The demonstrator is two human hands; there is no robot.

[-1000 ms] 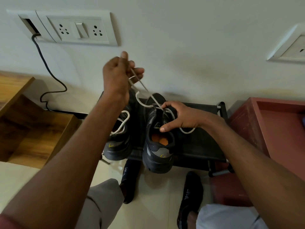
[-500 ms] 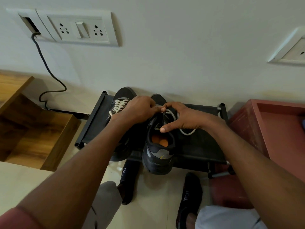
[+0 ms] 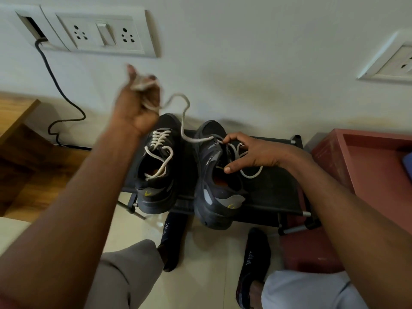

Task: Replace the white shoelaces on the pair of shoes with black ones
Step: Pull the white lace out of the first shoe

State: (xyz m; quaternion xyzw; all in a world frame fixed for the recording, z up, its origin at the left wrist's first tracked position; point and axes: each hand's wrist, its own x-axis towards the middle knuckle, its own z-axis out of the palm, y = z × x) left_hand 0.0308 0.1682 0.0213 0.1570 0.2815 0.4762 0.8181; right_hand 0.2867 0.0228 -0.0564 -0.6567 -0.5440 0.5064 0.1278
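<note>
The left hand (image 3: 137,103) is up high near the wall, its grip curled tight round a bunch of white shoelace (image 3: 185,121). The hand is blurry, so its fingers are hard to make out. The lace hangs in a wavy line down to the right shoe (image 3: 214,175). There the right hand (image 3: 249,152) rests on the shoe, pinching the lace at the eyelets. The left shoe (image 3: 156,170) has its white lace (image 3: 159,150) loosely threaded. Two dark shoes sit side by side on a black shoe rack (image 3: 278,192). Two feet in black socks (image 3: 254,259) stand below.
</note>
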